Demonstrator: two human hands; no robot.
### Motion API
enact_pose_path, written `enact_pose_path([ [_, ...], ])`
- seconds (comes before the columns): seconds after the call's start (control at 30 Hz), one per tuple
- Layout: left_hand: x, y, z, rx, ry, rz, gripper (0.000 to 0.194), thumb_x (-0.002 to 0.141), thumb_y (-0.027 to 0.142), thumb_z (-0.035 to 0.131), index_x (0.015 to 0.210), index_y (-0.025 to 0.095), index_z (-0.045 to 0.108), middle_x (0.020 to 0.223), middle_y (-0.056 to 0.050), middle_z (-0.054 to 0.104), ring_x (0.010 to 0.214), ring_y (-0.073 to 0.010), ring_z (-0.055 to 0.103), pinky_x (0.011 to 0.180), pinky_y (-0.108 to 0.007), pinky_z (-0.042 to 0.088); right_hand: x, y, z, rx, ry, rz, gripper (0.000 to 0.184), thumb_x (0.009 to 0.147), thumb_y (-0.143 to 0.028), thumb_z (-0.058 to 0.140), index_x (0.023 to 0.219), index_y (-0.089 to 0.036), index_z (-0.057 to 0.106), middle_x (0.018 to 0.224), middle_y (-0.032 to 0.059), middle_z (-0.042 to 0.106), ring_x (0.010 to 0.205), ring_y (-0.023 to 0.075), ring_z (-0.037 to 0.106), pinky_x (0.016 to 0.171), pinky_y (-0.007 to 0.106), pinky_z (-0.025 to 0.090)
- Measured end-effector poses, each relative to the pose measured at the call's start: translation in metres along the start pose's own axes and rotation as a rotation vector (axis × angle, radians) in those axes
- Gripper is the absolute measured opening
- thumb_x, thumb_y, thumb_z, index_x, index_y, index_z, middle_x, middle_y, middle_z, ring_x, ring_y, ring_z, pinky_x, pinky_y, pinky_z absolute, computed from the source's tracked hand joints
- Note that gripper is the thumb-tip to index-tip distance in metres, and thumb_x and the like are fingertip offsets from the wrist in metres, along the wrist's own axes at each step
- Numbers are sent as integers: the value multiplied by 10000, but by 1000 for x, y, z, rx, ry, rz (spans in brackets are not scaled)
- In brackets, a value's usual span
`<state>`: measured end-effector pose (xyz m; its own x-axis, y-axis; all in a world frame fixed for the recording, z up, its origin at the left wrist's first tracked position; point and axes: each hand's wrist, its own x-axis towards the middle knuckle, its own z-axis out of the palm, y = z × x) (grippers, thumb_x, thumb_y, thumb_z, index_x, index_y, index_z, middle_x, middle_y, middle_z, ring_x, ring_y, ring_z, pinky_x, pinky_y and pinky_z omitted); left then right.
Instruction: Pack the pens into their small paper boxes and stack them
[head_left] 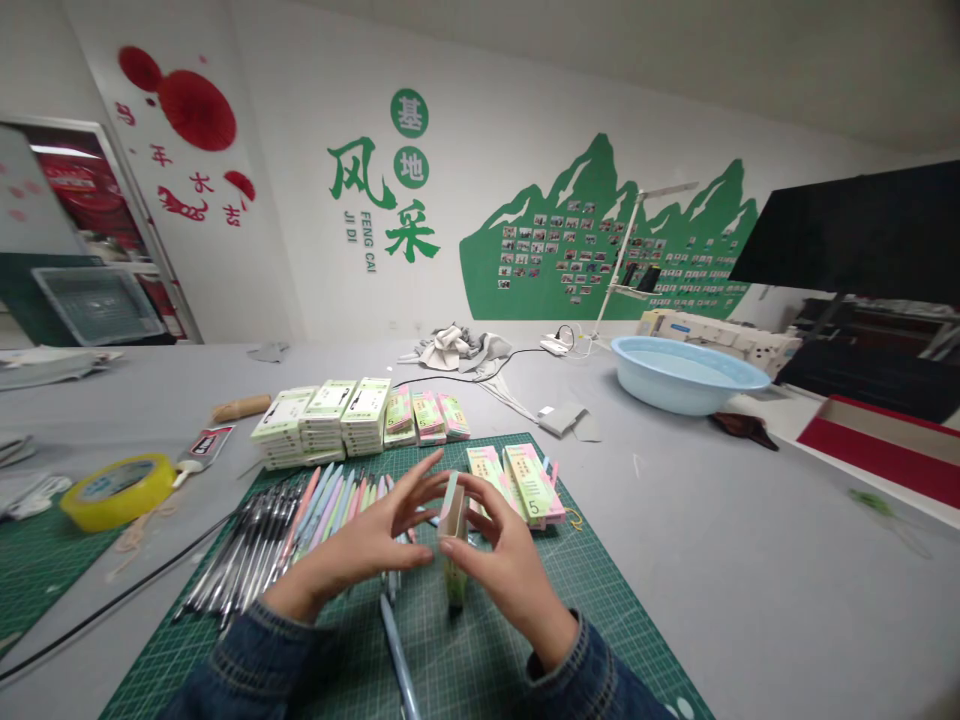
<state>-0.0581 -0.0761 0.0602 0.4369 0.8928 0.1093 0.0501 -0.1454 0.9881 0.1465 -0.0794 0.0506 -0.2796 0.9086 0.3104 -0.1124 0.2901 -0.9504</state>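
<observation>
Over the green cutting mat (pixel 570 620), a small open-topped cardboard box (pixel 453 525) stands upright, its flap raised. My right hand (pixel 506 540) grips the box from the right, thumb on its near edge. On the other side, my left hand (pixel 382 525) has its fingers apart and curved toward the flap; whether the fingertips touch it is unclear. A light blue pen (pixel 397 655) lies on the mat below my hands. Left of them spread many clear pens with black parts (pixel 247 545) and pastel pens (pixel 330 500), partly hidden by my left arm. Pink-and-green boxes (pixel 532 485) lie beyond my right hand.
Stacks of pale green boxes (pixel 326 415) and smaller pink-green packs (pixel 427 415) line the mat's far edge. Yellow tape (pixel 116 492) and a tube (pixel 206 447) lie left. A blue basin (pixel 686 380), sewing machine (pixel 720 335) and grey cloth (pixel 465 350) stand farther back.
</observation>
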Motion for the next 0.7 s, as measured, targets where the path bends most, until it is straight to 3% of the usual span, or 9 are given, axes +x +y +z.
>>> enact_pose_path([
  [0.1, -5, 6, -37, 432, 306, -98, 509, 828, 276, 629, 1332, 222, 590, 1318, -141, 633, 1156, -288, 632, 1024, -484, 476, -2, 2, 0, -16, 54, 19, 621, 693, -224, 764, 1285, -247, 577, 1314, 91, 629, 1214, 285, 605, 1059, 470, 467],
  [0.17, -9, 2, -55, 816, 443, -142, 334, 842, 213, 555, 1139, 184, 705, 1162, -137, 690, 1045, -297, 658, 993, -515, 477, -3, 3, 1, -46, 74, 15, 624, 697, -225, 762, 1293, -245, 577, 1306, 93, 635, 1200, 281, 614, 1066, 471, 460],
  [0.23, -10, -8, -62, 1056, 368, -112, 352, 823, 112, 517, 1077, 205, 743, 1150, -118, 696, 1080, -288, 639, 1020, -497, 453, -4, 4, 2, -66, 87, 9, 621, 704, -232, 759, 1298, -242, 579, 1312, 95, 633, 1203, 282, 613, 1063, 471, 463],
  [0.33, -7, -21, -55, 1179, 107, -9, 474, 834, 37, 487, 1149, 291, 732, 1319, -75, 646, 1250, -252, 556, 1073, -438, 411, -3, 4, 3, -61, 96, -1, 617, 708, -248, 760, 1298, -232, 580, 1317, 103, 631, 1197, 286, 616, 1052, 471, 473],
  [0.4, -2, -24, -48, 1234, -20, 38, 440, 877, 68, 499, 1159, 321, 721, 1367, -54, 621, 1287, -242, 522, 1070, -418, 406, -3, 4, 3, -53, 93, -6, 615, 713, -255, 761, 1299, -233, 579, 1319, 103, 629, 1199, 285, 615, 1050, 468, 476],
  [0.57, 13, -20, -46, 1314, -227, 166, 196, 901, 140, 581, 969, 252, 727, 1048, -42, 713, 1031, -203, 605, 924, -308, 444, -2, 6, 2, -48, 89, 0, 620, 716, -253, 760, 1308, -238, 575, 1323, 100, 626, 1212, 284, 606, 1053, 465, 477],
  [0.7, 19, -23, -54, 1348, -269, 272, 155, 895, 130, 601, 913, 244, 705, 854, -16, 674, 888, -181, 594, 849, -266, 427, -2, 8, 2, -35, 99, 0, 616, 713, -244, 756, 1302, -236, 576, 1326, 103, 625, 1207, 285, 609, 1051, 473, 478],
])
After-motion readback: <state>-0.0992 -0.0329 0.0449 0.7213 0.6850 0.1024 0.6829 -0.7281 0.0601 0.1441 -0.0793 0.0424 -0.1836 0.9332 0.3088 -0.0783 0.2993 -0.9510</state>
